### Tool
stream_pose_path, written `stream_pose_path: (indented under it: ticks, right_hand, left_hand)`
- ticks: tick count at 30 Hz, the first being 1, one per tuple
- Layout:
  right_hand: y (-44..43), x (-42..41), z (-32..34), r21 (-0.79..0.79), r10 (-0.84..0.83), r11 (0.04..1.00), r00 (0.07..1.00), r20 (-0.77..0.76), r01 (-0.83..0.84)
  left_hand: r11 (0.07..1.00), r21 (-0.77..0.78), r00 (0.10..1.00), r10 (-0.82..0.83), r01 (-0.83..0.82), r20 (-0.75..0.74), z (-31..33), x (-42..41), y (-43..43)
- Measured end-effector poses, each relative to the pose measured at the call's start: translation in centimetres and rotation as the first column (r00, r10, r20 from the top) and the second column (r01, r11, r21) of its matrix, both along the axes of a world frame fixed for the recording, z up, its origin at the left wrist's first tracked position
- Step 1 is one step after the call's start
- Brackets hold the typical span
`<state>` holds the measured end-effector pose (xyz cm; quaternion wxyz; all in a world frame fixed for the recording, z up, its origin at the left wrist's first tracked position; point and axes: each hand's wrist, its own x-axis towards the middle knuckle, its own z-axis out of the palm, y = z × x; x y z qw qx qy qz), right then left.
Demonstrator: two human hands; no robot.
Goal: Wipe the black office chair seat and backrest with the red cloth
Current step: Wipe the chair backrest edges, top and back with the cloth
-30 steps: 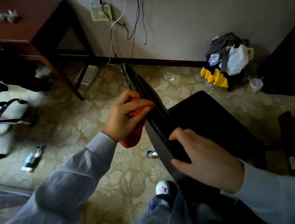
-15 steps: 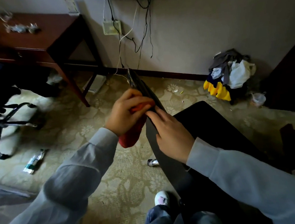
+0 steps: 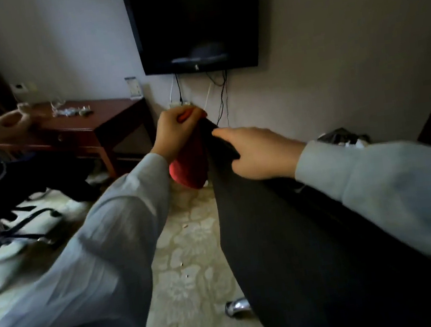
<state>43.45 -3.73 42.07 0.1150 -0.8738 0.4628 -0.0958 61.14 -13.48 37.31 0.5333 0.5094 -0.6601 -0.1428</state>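
Note:
The black office chair's backrest (image 3: 266,233) runs edge-on from the lower right up to the middle of the view. My left hand (image 3: 175,133) grips the red cloth (image 3: 190,166) against the backrest's top left edge, and the cloth hangs down below the fist. My right hand (image 3: 259,152) holds the backrest's top edge from the right side, fingers wrapped over it. The seat is hidden behind my right sleeve.
A dark television (image 3: 195,21) hangs on the wall ahead with cables below it. A brown wooden desk (image 3: 90,124) stands at the left, with another person's hand (image 3: 6,125) over it. Another chair's chrome base (image 3: 9,237) lies at the left. A chrome caster (image 3: 237,307) shows below the backrest.
The view has tilted up, bringing the television in. My left hand with the cloth has slid up to the backrest's top edge, and my right hand has moved up the edge behind it.

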Motion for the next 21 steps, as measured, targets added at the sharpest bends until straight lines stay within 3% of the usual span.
stream_pose_path:
  ticks: [5,7,13,21]
  right_hand:
    - [1.3,-1.2,-0.7,-0.050,0.001,0.999,1.000,-0.017,-0.001]
    - [2.5,-2.2,-0.8,-0.031,-0.003,1.000,0.999,-0.052,0.001]
    - [5.8,-6.3,-0.3,-0.011,0.019,1.000,0.989,-0.143,-0.021]
    - [9.3,-11.8,-0.7,0.020,0.057,0.998,0.989,-0.138,-0.055]
  left_hand:
    - [0.999,-0.035,0.993,-0.032,0.028,-0.117,-1.4,-1.3,3.0]
    - [0.996,-0.073,0.995,-0.048,0.042,-0.086,-1.9,-1.9,5.1]
    - [0.978,-0.184,0.976,-0.062,0.101,0.207,-1.6,-3.2,9.2]
    - [0.979,-0.201,0.987,0.066,-0.035,0.148,-2.2,-4.0,12.4]
